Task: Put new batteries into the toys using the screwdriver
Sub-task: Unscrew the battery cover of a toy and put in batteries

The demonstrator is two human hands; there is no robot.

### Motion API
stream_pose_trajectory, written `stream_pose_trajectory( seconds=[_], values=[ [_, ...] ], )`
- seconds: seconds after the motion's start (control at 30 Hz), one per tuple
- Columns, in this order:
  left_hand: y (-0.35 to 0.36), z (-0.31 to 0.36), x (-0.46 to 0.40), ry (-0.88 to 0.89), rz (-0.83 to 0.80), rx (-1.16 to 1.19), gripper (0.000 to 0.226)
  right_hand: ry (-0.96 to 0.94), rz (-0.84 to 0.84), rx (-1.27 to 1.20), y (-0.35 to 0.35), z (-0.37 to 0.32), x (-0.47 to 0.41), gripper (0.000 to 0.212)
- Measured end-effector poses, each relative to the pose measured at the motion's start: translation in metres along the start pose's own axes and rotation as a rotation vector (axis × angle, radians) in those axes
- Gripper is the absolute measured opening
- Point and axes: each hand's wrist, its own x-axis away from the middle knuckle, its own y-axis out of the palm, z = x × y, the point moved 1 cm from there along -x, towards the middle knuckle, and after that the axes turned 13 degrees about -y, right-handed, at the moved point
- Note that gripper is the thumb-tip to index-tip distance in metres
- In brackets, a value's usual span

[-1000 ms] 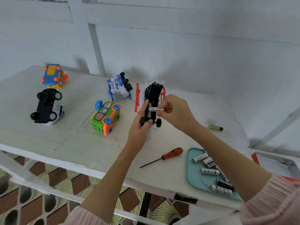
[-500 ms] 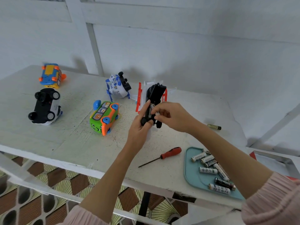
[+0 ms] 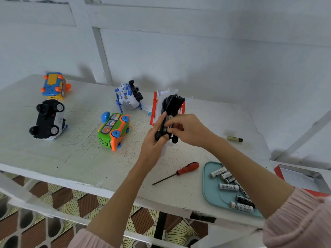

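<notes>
Toys at left: an orange-blue toy [image 3: 53, 85] and a black-white car [image 3: 48, 119] lie wheels-up near the surface's [image 3: 75, 154] left end, well apart from the hands; a green-orange bus [image 3: 113, 131] and a blue-white plane toy [image 3: 128, 95] lie nearer the middle.
Left hand [image 3: 152, 142]: its fingers curl round the lower end of the red-white toy [image 3: 167, 111], holding it belly-up above the surface, thumb along the black underside.
Battery [image 3: 167, 123]: it lies in the toy's open bay, its long axis along the toy's length, directly under the right fingertips.
Right hand [image 3: 186, 129]: the nearer hand for seating; its fingers pinch and press the battery down into the bay.
Screwdriver [image 3: 180, 171]: on the surface just below the hands, red handle toward the right hand, tip pointing left toward the front edge.
Tray [image 3: 208, 190]: right of it, at the front edge, holding spare batteries [image 3: 229, 187]; a lone battery [image 3: 234, 139] lies farther back.
Room: open surface lies between the hands and the screwdriver.
</notes>
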Motion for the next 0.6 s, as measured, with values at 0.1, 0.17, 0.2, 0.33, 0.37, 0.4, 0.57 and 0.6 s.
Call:
stream_pose_trajectory(
  seconds=[0.1,0.17,0.2,0.33,0.37,0.4,0.57,0.6],
  values=[
    [0.001,0.000,0.000,-0.004,-0.001,-0.012,0.061,0.024,0.028,-0.015,-0.001,0.001,-0.001,0.013],
    [0.001,0.000,-0.001,-0.003,0.002,-0.019,0.062,0.052,0.040,-0.008,0.001,0.003,-0.002,0.012],
    [0.001,0.000,-0.001,-0.003,0.006,-0.018,0.062,0.066,0.038,-0.003,0.001,0.004,-0.003,0.011],
    [0.001,0.003,-0.002,-0.013,0.031,0.006,0.066,0.093,0.032,0.000,0.004,0.005,-0.009,0.010],
    [0.001,0.004,-0.002,-0.014,0.031,0.011,0.067,0.098,0.032,-0.013,0.004,0.005,-0.010,0.010],
    [0.001,0.005,-0.001,-0.012,0.032,0.014,0.067,0.107,0.033,-0.037,0.003,0.005,-0.009,0.011],
    [-0.001,0.005,-0.001,-0.002,0.015,0.019,0.066,0.154,0.040,-0.204,-0.004,0.008,0.002,0.022],
    [-0.001,0.005,-0.001,-0.001,0.016,0.007,0.066,0.160,0.045,-0.213,-0.007,0.010,0.007,0.024]
  ],
)
